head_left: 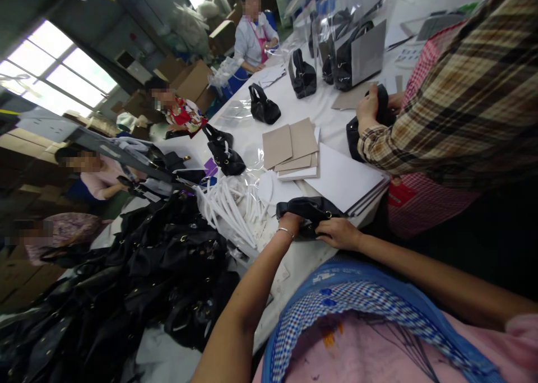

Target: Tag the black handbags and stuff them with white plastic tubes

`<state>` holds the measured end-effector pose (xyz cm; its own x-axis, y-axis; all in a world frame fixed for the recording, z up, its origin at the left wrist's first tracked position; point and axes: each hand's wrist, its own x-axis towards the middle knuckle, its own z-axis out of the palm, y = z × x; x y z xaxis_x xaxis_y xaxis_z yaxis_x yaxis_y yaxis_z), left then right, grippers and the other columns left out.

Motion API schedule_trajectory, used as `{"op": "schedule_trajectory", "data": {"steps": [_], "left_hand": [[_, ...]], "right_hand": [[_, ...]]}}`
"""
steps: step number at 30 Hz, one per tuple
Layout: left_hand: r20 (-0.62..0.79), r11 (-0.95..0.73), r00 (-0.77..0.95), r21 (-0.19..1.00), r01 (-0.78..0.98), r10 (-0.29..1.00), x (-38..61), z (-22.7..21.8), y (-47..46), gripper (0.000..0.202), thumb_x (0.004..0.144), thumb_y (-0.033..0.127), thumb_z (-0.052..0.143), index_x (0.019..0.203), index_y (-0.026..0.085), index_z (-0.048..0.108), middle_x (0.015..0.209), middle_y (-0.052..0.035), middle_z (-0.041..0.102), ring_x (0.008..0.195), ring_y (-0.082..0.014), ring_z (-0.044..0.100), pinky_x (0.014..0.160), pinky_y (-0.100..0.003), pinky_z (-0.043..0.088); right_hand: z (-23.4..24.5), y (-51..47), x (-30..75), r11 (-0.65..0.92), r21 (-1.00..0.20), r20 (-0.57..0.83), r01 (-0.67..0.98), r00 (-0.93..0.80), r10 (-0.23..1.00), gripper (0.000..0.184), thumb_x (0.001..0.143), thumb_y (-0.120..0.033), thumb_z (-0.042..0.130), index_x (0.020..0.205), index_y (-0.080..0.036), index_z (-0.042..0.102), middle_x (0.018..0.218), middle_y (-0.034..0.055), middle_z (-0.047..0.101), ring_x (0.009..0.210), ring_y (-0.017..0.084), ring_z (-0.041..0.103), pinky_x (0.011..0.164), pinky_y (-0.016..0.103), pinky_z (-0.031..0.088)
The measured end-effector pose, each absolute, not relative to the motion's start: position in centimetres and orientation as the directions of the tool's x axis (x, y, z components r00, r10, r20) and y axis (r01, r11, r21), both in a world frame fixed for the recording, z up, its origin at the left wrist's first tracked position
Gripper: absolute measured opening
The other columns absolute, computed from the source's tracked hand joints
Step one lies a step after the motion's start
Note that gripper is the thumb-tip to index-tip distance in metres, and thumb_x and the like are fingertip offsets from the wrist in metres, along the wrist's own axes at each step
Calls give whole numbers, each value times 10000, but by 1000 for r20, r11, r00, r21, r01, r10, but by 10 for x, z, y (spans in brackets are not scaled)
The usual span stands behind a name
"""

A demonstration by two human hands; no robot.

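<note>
A black handbag [311, 208] lies at the near table edge, just in front of my body. My left hand [291, 223], with a bracelet at the wrist, reaches into the bag; its fingers are hidden by the black material. From the other side, my right hand [342, 234] grips the bag's edge, thumb and fingers closed on it. Close by on the left lie white rod-like strips [229, 206], partly in clear plastic. Just beyond the bag is a stack of large white sheets [344, 175].
A big heap of black handbags [138, 282] covers the left side. Grey-brown cardboard pieces [290, 144] lie mid-table. Finished-looking black bags [264, 105] stand farther back. On the right, a co-worker in a plaid sleeve [445, 114] handles another black bag. Other people sit across the table.
</note>
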<state>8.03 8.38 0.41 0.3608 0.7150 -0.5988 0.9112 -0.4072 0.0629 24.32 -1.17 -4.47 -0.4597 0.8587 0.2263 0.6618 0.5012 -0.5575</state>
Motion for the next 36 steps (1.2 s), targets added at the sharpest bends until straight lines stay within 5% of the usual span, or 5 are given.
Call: {"op": "schedule_trajectory", "data": {"steps": [8, 13, 17, 28, 36], "left_hand": [[-532, -482, 510, 204, 852, 676, 66, 24, 36, 351, 852, 83, 413, 1122, 178, 615, 1360, -91, 484, 1102, -213, 574, 946, -336, 479], [-235, -476, 718, 610, 634, 655, 11, 52, 6, 298, 825, 94, 465, 1036, 218, 634, 1175, -40, 625, 1022, -160, 617, 901, -276, 507], [-81, -165, 356, 778, 607, 931, -21, 66, 25, 231, 891, 211, 415, 1018, 165, 602, 931, -59, 670, 768, -117, 662, 697, -232, 554], [-387, -351, 610, 558, 752, 691, 36, 1, 125, 252, 743, 327, 661, 948, 188, 712, 844, -34, 707, 755, -164, 625, 728, -250, 485], [-365, -499, 710, 522, 692, 602, 23, -5, 100, 314, 882, 389, 468, 1131, 299, 637, 1022, -30, 678, 912, -186, 620, 792, -249, 455]], "right_hand": [[-39, -24, 264, 457, -466, 295, 758, -354, 888, 342, 874, -171, 480, 1198, -211, 584, 1067, 77, 657, 920, 179, 604, 780, 277, 471], [-41, -40, 253, 466, -437, 259, 769, -389, 884, 499, 876, -205, 519, 1365, -225, 423, 1234, 77, 595, 937, 185, 619, 793, 289, 487], [-43, -43, 242, 417, -427, 228, 802, -351, 908, 526, 900, -274, 505, 1403, -224, 361, 1220, 87, 607, 892, 187, 620, 781, 299, 472], [-49, -41, 217, 310, -309, 148, 899, -276, 950, 439, 871, -225, 524, 1309, -223, 504, 1203, 107, 602, 910, 235, 588, 775, 353, 452], [-41, -52, 208, 291, -313, 124, 904, -265, 956, 339, 906, -268, 445, 1202, -201, 594, 1088, 135, 634, 836, 225, 630, 731, 322, 519]]}}
